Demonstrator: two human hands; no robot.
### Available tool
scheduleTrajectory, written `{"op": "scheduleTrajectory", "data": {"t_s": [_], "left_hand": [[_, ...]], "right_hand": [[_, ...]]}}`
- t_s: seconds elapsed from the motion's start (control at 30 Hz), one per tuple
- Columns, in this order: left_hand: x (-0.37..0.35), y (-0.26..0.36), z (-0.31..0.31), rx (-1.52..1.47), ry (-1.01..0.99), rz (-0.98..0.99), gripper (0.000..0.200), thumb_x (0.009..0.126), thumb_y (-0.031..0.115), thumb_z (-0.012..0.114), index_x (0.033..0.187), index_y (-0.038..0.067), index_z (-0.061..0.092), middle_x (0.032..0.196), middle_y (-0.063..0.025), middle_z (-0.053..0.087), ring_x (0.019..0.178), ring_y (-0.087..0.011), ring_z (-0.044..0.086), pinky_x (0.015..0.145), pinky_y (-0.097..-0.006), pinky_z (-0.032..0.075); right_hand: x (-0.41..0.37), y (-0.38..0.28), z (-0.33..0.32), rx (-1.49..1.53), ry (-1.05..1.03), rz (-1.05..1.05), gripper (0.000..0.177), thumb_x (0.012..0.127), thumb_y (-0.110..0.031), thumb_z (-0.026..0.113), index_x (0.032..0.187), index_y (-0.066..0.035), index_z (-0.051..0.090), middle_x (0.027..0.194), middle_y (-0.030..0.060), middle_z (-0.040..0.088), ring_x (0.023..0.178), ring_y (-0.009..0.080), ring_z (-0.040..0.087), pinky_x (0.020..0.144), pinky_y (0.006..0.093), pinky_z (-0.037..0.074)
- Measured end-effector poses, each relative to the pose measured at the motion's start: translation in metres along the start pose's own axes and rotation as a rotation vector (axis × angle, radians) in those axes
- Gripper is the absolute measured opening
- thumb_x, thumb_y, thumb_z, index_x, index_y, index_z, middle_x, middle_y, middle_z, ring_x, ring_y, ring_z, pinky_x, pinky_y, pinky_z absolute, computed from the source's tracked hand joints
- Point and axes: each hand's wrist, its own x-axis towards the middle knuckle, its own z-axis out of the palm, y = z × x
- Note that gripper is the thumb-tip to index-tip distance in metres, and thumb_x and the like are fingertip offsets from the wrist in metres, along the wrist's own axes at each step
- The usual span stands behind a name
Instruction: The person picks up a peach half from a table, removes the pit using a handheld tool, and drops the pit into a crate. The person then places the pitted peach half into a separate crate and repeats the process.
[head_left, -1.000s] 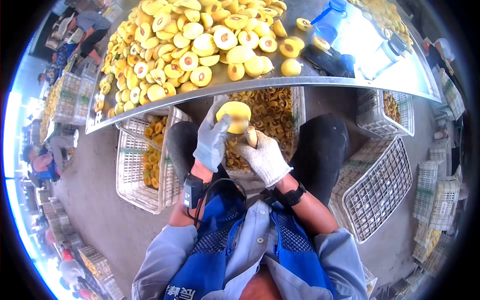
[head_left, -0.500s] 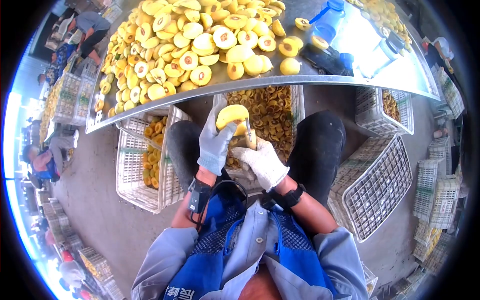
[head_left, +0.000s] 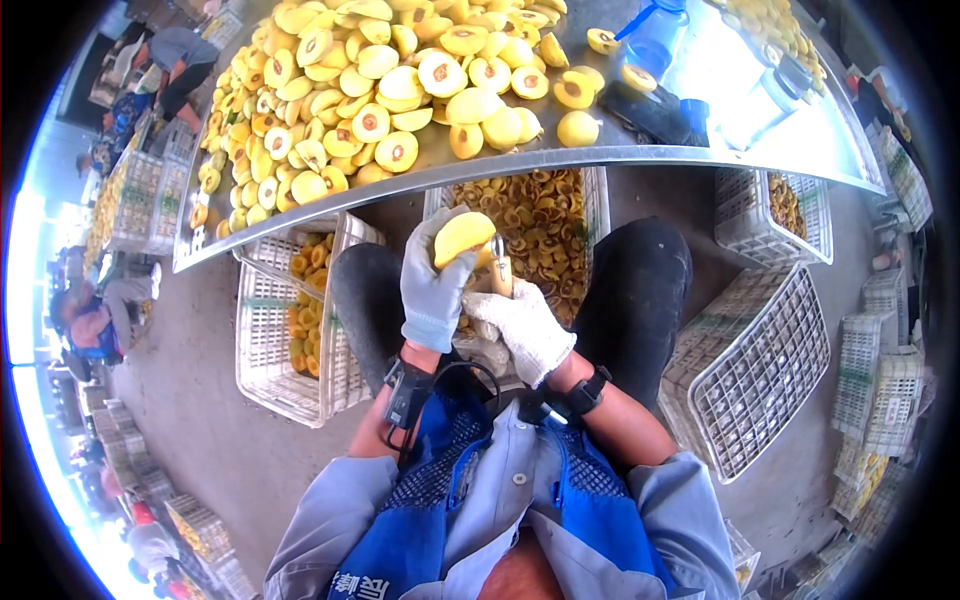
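My left hand (head_left: pixel 430 290), in a grey glove, holds a yellow peach half (head_left: pixel 463 237) between thumb and fingers, rounded skin side up. In a white knit glove, my right hand (head_left: pixel 524 328) is wrapped round the wooden handle of a pitting knife (head_left: pixel 502 275). Its looped metal tip stands at the right edge of the peach, whose cut face is mostly hidden from me. Below both hands is a white crate (head_left: pixel 600 205) of brown pits and scraps. Many peach halves (head_left: pixel 370 122), several with pits showing, are heaped on the metal table (head_left: pixel 560 157) ahead.
A crate (head_left: pixel 312 408) with pitted halves stands left of my knees. To the right are a tilted crate (head_left: pixel 765 370) and another crate (head_left: pixel 822 225) holding scraps. A blue bottle (head_left: pixel 655 45) and a clear jug (head_left: pixel 775 100) stand on the table. Other people sit at far left.
The peach half has turned in my left hand, so less of its cut side shows. The knife's tip has rotated, showing its curved loop.
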Motion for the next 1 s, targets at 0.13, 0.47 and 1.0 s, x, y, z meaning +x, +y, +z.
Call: {"op": "scheduleTrajectory", "data": {"t_s": [0.13, 0.47, 1.0], "left_hand": [[0.002, -0.018, -0.005, 0.144, -0.013, 0.122, 0.051, 0.088, -0.008, 0.067, 0.137, -0.005, 0.054, 0.134, -0.0143, 0.066, 0.122, -0.0213, 0.065, 0.106, -0.0322, 0.053], [0.006, -0.009, 0.0, 0.09, -0.058, -0.048, 0.048, 0.088, -0.005, 0.064, 0.135, -0.004, 0.058, 0.13, -0.0122, 0.067, 0.118, -0.0184, 0.066, 0.104, -0.031, 0.054], [-0.006, 0.0, 0.006, 0.573, 0.018, 0.006, 0.055, 0.09, 0.008, 0.067, 0.144, 0.008, 0.059, 0.128, -0.0114, 0.072, 0.113, -0.0205, 0.071, 0.1, -0.0322, 0.055]], "right_hand": [[-0.005, -0.008, -0.006, 0.25, -0.11, 0.186, 0.019, 0.095, -0.018, 0.076, 0.104, -0.003, 0.069, 0.068, -0.0029, 0.06, 0.055, 0.0061, 0.055, 0.05, 0.0224, 0.044], [0.012, 0.018, -0.015, -0.142, -0.023, -0.033, 0.024, 0.095, -0.015, 0.072, 0.113, 0.002, 0.072, 0.087, 0.0041, 0.073, 0.078, 0.0082, 0.067, 0.068, 0.0243, 0.055], [0.005, -0.005, -0.01, -0.221, 0.008, 0.056, 0.022, 0.092, -0.015, 0.074, 0.108, 0.0, 0.074, 0.084, 0.002, 0.072, 0.073, 0.0074, 0.065, 0.065, 0.0252, 0.053]]}}
